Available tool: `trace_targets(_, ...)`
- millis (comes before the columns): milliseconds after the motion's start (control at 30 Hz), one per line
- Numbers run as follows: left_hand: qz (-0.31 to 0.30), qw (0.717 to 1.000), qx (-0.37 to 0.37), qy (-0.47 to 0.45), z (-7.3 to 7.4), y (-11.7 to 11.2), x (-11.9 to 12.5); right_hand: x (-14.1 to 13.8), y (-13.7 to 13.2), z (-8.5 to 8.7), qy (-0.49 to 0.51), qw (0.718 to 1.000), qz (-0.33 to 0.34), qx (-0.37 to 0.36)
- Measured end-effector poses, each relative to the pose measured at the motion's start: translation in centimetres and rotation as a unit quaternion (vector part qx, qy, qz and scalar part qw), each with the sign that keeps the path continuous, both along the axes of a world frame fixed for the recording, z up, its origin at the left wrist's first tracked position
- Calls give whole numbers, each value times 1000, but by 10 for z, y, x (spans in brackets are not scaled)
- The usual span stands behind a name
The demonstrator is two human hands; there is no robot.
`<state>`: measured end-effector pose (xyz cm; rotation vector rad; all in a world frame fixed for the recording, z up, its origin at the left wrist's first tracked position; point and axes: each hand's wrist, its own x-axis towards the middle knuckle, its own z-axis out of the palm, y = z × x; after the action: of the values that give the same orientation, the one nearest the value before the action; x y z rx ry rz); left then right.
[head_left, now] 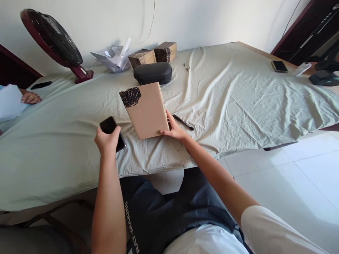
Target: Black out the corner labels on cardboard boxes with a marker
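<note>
My left hand (pixel 108 139) is closed around the sides of a black smartphone (pixel 108 125), thumb on one edge, at the table's near side. In my right hand (pixel 173 129) is a light brown cardboard box (pixel 148 113), gripped at its lower right corner. The box looks tilted, and black scribbles cover its upper left corner. A black marker (pixel 184 122) lies on the cloth just right of my right hand. Behind the box sits a dark zippered hard case (pixel 153 73). The undersides of the box and phone are hidden.
A pale green wrinkled cloth (pixel 254 106) covers the table. At the back stand two scribbled boxes (pixel 165 52), a clear plastic container (pixel 113 60) and a fan (pixel 53 38). Another phone (pixel 279 66) lies far right. Another person's hand (pixel 31 97) rests at the left edge.
</note>
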<state>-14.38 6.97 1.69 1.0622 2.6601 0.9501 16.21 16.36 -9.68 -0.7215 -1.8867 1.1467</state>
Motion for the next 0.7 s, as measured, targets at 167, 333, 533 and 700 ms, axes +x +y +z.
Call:
trace_targets(167,-66,956,274,77,30,-21,35,-3,-2,3,24,999,-12,-33)
trace_targets(333,-184,916,334,126,50,-23,84,-2,-5,7,25,999,-16,-37)
trace_targets(533,-194,912,338,124,57,-16,110,-1,-7,11,16,999,-18,-30)
trace_targets(700,-191,918,322,130,53,-16,107,-2,-7,11,8,999,-22,-34)
